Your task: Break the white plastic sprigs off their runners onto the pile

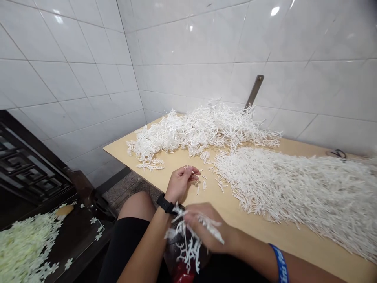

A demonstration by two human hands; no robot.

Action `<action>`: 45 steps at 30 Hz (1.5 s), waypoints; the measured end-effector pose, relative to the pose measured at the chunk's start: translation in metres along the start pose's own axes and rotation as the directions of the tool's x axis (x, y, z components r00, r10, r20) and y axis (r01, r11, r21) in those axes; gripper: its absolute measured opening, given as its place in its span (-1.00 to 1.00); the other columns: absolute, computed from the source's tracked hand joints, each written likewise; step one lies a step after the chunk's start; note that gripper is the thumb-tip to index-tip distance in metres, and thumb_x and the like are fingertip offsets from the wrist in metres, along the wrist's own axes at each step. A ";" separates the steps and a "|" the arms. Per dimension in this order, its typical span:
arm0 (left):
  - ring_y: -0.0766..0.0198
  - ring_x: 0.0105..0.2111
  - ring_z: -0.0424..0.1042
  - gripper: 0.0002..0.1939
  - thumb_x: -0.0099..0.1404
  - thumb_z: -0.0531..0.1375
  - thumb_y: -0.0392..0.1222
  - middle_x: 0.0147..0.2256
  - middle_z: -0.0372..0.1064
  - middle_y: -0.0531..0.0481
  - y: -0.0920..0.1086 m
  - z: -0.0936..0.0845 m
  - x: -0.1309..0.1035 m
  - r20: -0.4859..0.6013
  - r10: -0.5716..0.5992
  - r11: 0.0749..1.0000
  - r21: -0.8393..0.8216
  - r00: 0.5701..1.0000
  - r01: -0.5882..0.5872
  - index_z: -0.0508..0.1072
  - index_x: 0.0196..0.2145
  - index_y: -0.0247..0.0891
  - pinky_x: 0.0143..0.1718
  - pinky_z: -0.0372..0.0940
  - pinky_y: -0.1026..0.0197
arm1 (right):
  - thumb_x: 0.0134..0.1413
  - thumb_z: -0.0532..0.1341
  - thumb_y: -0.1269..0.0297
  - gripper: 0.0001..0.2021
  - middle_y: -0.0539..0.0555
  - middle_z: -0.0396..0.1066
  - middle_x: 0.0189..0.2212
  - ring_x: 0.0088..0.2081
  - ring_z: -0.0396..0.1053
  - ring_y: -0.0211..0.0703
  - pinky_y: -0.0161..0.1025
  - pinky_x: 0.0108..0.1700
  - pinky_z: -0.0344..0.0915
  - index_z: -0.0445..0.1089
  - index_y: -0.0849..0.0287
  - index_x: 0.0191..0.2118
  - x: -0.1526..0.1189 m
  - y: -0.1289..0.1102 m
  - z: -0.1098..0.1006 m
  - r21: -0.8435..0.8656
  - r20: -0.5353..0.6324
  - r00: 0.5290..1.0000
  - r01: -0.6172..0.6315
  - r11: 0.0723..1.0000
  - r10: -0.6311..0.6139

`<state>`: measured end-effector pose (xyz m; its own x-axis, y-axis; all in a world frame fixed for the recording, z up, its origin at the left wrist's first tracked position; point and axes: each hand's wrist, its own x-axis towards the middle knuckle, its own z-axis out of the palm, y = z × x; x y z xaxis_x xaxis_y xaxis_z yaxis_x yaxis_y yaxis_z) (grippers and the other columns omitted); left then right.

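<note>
My left hand (183, 180), a black watch on its wrist, is over the table's near edge with fingers curled together. Thin white stems (193, 171) show at its fingertips, partly hidden. Several loose stems (204, 184) lie just beside it on the wood. Closer to me, my right hand (209, 228), blurred by motion, is closed around a bunch of white branched plastic sprigs (188, 251) that hang above my lap. A tangled heap of similar branched sprigs (188, 131) covers the table's back. Small straight white stems form a dense pile (294, 184) at the right.
A pale wooden table (173, 163) stands against the tiled wall. A flat metal bar (255, 90) leans behind the heap, and a dark band (336, 153) lies at the back right. To my left, a dark carved chair (88, 192) bears pale flower-shaped pieces (26, 243).
</note>
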<state>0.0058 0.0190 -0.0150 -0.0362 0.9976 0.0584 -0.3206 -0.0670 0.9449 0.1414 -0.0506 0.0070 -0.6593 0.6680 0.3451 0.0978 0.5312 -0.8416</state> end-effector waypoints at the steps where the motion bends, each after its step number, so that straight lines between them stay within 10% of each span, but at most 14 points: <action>1: 0.32 -0.46 0.44 -0.57 0.10 0.36 0.10 -0.35 0.51 -0.12 0.000 -0.001 -0.001 0.020 -0.016 1.000 0.003 1.000 0.016 0.50 -0.30 -0.36 -0.38 0.36 0.24 | 0.33 -0.02 0.04 -0.57 -0.04 0.17 -0.60 -0.54 0.14 -0.24 -0.29 -0.45 0.10 0.13 0.12 -0.55 0.001 0.003 -0.002 0.052 -0.099 0.991 -0.081 0.995 0.086; 7: 0.03 0.02 0.46 -0.51 0.17 0.36 0.01 0.03 0.45 -0.26 -0.002 -0.004 -0.006 0.181 0.006 1.000 -0.014 0.983 -0.004 0.45 -0.01 -0.28 0.08 0.29 0.02 | 0.25 0.06 -0.15 -0.51 -0.04 0.22 -0.59 -0.52 0.15 -0.24 -0.27 -0.44 0.11 0.23 0.14 -0.53 0.007 0.026 -0.017 0.307 -0.298 0.886 -0.264 0.914 0.356; 14: 0.10 0.28 0.14 -0.49 0.38 0.09 0.16 0.31 0.11 -0.08 -0.012 -0.007 -0.004 0.055 0.137 0.990 0.021 0.989 -0.139 0.34 0.18 -0.10 0.30 0.02 0.04 | 0.10 0.13 -0.27 -0.47 -0.07 0.15 -0.65 -0.59 0.10 -0.26 -0.28 -0.49 0.07 0.21 0.12 -0.57 0.013 0.026 -0.017 0.389 -0.346 0.816 -0.325 0.862 0.464; 20: 0.19 -0.17 0.43 -0.53 0.39 0.05 0.17 -0.16 0.50 -0.14 -0.001 -0.005 -0.012 0.145 0.139 0.969 0.183 0.980 -0.165 0.55 -0.13 -0.25 -0.10 0.30 0.20 | 0.06 0.16 -0.26 -0.51 -0.09 0.13 -0.69 -0.60 0.08 -0.24 -0.26 -0.50 0.06 0.24 0.10 -0.52 0.016 0.028 -0.020 0.438 -0.441 0.765 -0.274 0.856 0.470; 27: 0.34 -0.51 0.20 -0.61 0.20 0.27 0.10 -0.57 0.27 0.06 0.006 0.000 -0.015 0.127 0.105 0.951 0.278 0.986 -0.137 0.50 -0.51 -0.32 -0.42 0.14 0.29 | -0.01 0.14 -0.34 -0.44 -0.08 0.12 -0.72 -0.61 0.11 -0.22 -0.25 -0.51 0.12 0.17 0.09 -0.60 0.020 0.019 -0.024 0.409 -0.493 0.665 -0.392 0.824 0.561; 31: 0.41 -0.58 0.10 -0.54 0.19 0.26 0.13 -0.63 0.15 0.12 -0.002 -0.001 -0.009 0.011 0.115 0.963 0.244 0.993 -0.114 0.37 -0.60 -0.32 -0.52 0.05 0.32 | 0.17 0.05 -0.23 -0.48 -0.04 0.16 -0.67 -0.58 0.14 -0.21 -0.26 -0.49 0.12 0.15 0.10 -0.59 0.011 0.011 -0.018 0.221 -0.457 0.781 -0.364 0.905 0.426; 35: 0.46 -0.65 0.07 -0.48 0.24 0.16 0.25 -0.62 0.19 0.11 -0.009 -0.003 0.002 -0.107 0.105 0.982 0.166 0.989 -0.086 0.39 -0.54 -0.32 -0.60 0.01 0.35 | 0.27 0.02 -0.04 -0.54 -0.05 0.09 -0.65 -0.58 0.05 -0.24 -0.24 -0.47 0.05 0.08 0.10 -0.58 -0.004 -0.002 0.001 -0.076 -0.220 0.971 0.076 0.994 -0.091; 38: 0.43 -0.59 0.22 -0.55 0.17 0.25 0.19 -0.54 0.35 0.03 -0.006 -0.002 0.002 -0.090 0.087 0.988 0.133 0.992 -0.075 0.48 -0.45 -0.34 -0.54 0.16 0.35 | 0.32 -0.02 0.00 -0.55 -0.05 0.12 -0.63 -0.58 0.08 -0.27 -0.27 -0.49 0.06 0.09 0.12 -0.56 -0.005 -0.004 0.008 0.023 -0.157 0.987 0.030 0.999 -0.026; 41: 0.27 -0.36 0.45 -0.60 0.13 0.35 0.02 -0.31 0.53 -0.11 -0.001 -0.002 -0.005 0.005 0.082 0.990 0.118 0.997 -0.082 0.54 -0.16 -0.31 -0.28 0.34 0.25 | 0.23 0.08 -0.15 -0.53 -0.05 0.21 -0.61 -0.56 0.16 -0.25 -0.30 -0.49 0.15 0.20 0.12 -0.52 0.002 0.008 0.002 0.296 -0.358 0.879 -0.211 0.931 0.313; 45: 0.07 0.14 0.32 -0.72 0.29 0.24 -0.04 0.13 0.38 -0.18 0.002 -0.003 -0.012 0.139 0.116 0.981 0.138 0.983 -0.135 0.58 -0.14 -0.24 0.15 0.18 0.11 | 0.05 0.22 -0.25 -0.50 -0.05 0.24 -0.63 -0.58 0.15 -0.25 -0.29 -0.48 0.18 0.29 0.14 -0.52 0.012 0.029 -0.014 0.577 -0.479 0.691 -0.218 0.787 0.542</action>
<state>0.0026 0.0069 -0.0146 0.0590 0.9756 0.2117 -0.1794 -0.1982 0.9636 0.1469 -0.0199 -0.0073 -0.0456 0.9988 -0.0186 -0.2093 -0.0277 -0.9775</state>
